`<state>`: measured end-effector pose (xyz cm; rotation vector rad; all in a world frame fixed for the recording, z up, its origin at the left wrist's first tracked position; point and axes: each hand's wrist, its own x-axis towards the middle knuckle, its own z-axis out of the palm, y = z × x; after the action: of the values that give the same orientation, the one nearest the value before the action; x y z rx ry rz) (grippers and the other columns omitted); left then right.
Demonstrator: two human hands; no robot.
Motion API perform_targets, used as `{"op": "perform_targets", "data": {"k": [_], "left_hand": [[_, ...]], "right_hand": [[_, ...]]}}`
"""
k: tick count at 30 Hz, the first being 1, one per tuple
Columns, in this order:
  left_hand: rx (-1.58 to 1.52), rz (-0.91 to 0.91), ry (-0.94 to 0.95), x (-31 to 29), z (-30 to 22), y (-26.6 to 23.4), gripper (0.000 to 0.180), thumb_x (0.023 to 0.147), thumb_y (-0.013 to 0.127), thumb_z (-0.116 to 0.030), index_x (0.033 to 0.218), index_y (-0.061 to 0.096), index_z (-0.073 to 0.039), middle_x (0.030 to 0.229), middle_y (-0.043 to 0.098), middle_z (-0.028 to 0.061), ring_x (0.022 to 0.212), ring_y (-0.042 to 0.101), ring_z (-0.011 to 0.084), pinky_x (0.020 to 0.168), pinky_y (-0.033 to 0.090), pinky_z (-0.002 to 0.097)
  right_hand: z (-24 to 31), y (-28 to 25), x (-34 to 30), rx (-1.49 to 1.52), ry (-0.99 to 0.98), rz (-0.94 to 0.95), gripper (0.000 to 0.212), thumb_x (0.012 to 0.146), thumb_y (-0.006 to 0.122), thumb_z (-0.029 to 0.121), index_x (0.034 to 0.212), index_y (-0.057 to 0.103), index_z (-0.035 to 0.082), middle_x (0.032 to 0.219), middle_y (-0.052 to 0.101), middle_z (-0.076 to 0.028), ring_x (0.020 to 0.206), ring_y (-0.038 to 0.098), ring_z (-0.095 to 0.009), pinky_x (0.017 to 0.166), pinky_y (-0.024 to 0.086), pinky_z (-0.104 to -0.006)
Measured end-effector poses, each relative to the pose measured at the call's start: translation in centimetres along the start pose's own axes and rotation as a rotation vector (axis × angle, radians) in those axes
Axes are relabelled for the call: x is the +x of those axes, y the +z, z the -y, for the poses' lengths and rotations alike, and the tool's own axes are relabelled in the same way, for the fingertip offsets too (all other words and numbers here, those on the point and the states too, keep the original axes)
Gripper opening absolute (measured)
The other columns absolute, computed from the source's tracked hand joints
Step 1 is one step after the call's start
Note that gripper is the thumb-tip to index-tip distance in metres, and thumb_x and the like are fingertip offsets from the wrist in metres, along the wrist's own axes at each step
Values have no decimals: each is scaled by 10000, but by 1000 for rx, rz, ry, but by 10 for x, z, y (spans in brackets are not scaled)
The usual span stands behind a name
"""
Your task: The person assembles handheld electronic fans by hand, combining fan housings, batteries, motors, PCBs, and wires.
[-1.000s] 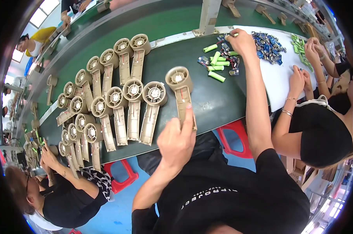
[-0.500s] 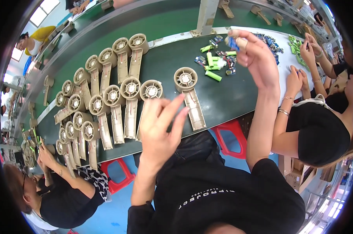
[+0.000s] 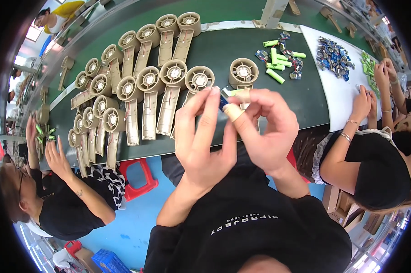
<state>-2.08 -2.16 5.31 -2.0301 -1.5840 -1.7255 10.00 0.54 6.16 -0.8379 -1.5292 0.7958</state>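
Half a second ago the right hand (image 3: 273, 127) held the small blue rectangular circuit board (image 3: 223, 102) well apart from the left hand (image 3: 203, 143); now both hands meet at it. The right thumb and index finger, wearing tan finger covers (image 3: 233, 112), are pinched close on the board. The left fingertips, spread from their thumb, reach its left edge; whether they grip it cannot be told. Just beyond the fingers is a tan plastic round-headed fan housing (image 3: 243, 72), its handle now partly hidden. Bright-green cylindrical cells (image 3: 275, 76) lie beyond, rightward.
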Motion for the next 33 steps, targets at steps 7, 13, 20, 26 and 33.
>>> {"op": "perform_targets", "data": {"k": [7,13,20,26,33], "left_hand": [[-23,-60,-71,-9,18,-2,413,740,698,136,1143,661,53,1068,659,178,920,658,274,795,538,341],[-622,140,-606,-7,14,-10,224,926,544,20,1149,559,26,869,667,82,718,643,101,634,517,240],[21,519,-247,-7,6,32,121,843,675,-99,933,605,-60,763,592,152,568,593,350,467,449,425],[10,456,-259,-15,16,50,81,873,642,-50,954,634,-42,751,604,122,550,544,252,486,423,371],[-187,461,-589,-8,17,37,155,931,610,-47,1066,673,-4,754,601,-9,580,430,40,509,316,217]], "right_hand": [[9,-24,-9,-211,-147,43,227,838,675,-42,1064,652,-36,946,703,-136,689,598,-60,581,472,-197],[-48,-67,-4,-22,387,-22,209,917,646,75,1111,638,-2,904,690,-45,674,538,-23,565,401,-170],[-72,-72,-7,14,490,177,191,905,654,49,1091,662,7,862,628,15,648,501,3,556,375,-169],[-85,-66,-2,22,350,291,200,900,636,36,1092,673,-5,851,575,17,637,464,-11,551,344,-184],[-85,-52,7,-86,206,333,164,855,654,6,1011,704,2,745,532,-6,585,419,-51,520,323,-229]]}}
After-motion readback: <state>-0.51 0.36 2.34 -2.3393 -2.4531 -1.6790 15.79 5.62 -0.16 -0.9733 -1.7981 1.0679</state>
